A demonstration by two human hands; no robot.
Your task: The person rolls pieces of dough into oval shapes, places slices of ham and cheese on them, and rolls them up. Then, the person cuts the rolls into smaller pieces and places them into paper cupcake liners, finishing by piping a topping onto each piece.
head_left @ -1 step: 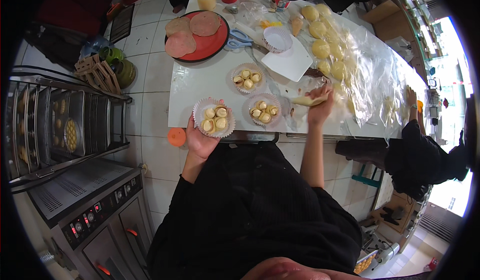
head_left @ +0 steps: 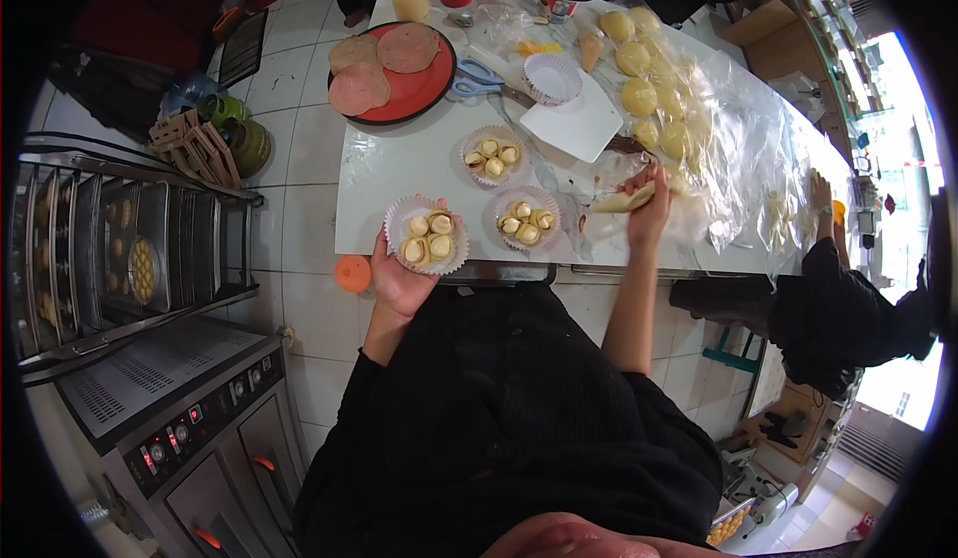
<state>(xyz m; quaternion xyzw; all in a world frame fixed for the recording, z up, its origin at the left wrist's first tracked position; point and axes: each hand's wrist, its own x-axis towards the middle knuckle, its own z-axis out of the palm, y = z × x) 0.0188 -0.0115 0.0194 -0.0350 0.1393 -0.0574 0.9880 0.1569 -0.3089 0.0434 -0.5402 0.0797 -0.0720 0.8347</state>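
Observation:
In my left hand [head_left: 401, 283] rests a white fluted paper baking cup [head_left: 393, 221] with several small pale dough rolls [head_left: 440, 224], held near the table's front edge. My right hand [head_left: 651, 204] is closed round a pale, soft, tapering thing [head_left: 621, 202] that looks like a piping bag; its narrow end points left. Between the hands, a filled paper cup [head_left: 528, 219] stands on the table, and another filled cup [head_left: 493, 156] sits behind it. What the right palm covers is hidden.
A red plate [head_left: 404, 84] with pink round slices, blue scissors [head_left: 474, 81], a white tray [head_left: 574, 124] with a paper cup, and dough balls [head_left: 639, 97] under clear plastic lie on the table. An oven [head_left: 200, 398] is left; a co-worker's arm [head_left: 823, 229] is right.
My right hand has moved slightly to the right with the tapering thing, farther from the filled cups. My left hand and its cup have stayed in place.

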